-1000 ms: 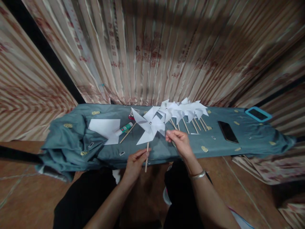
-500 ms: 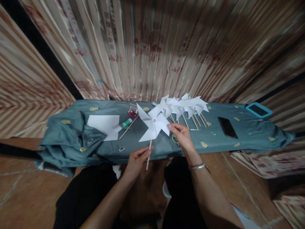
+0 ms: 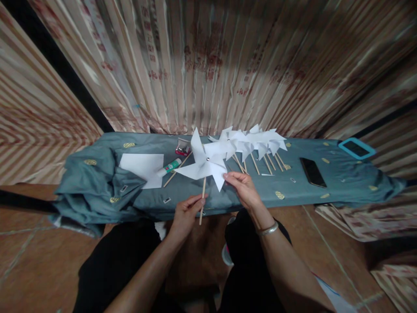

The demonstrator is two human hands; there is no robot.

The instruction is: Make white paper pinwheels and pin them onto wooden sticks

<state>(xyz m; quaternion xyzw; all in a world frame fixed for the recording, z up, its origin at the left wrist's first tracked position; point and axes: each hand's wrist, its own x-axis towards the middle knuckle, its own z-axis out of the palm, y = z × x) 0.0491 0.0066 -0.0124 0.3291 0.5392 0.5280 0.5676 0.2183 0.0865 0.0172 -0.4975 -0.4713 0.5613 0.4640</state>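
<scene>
A white paper pinwheel (image 3: pixel 213 168) with a silver pin at its hub is held upright over the near half of the cloth-covered bench. My left hand (image 3: pixel 185 215) is closed, thumb and fingers pinching the pinwheel's wooden stick (image 3: pixel 203 188) near its lower end. With thumb and forefinger together, my right hand (image 3: pixel 245 189) grips the edge of the lower right blade. Behind it several more white pinwheels (image 3: pixel 263 141) lie in an overlapping row, sticks pointing toward me.
On the green cloth (image 3: pixel 302 193) lie white paper (image 3: pixel 143 167), a glue stick (image 3: pixel 171 166), a loose wooden stick (image 3: pixel 172 174) and a small red box (image 3: pixel 181 150) of metal pins. A black phone (image 3: pixel 312 172) and a blue-framed device (image 3: pixel 356 148) rest to the right. Curtains hang behind.
The held pinwheel's blades have turned clockwise about the hub. My right hand has shifted slightly left and stays at a blade; my left hand keeps its hold on the stick.
</scene>
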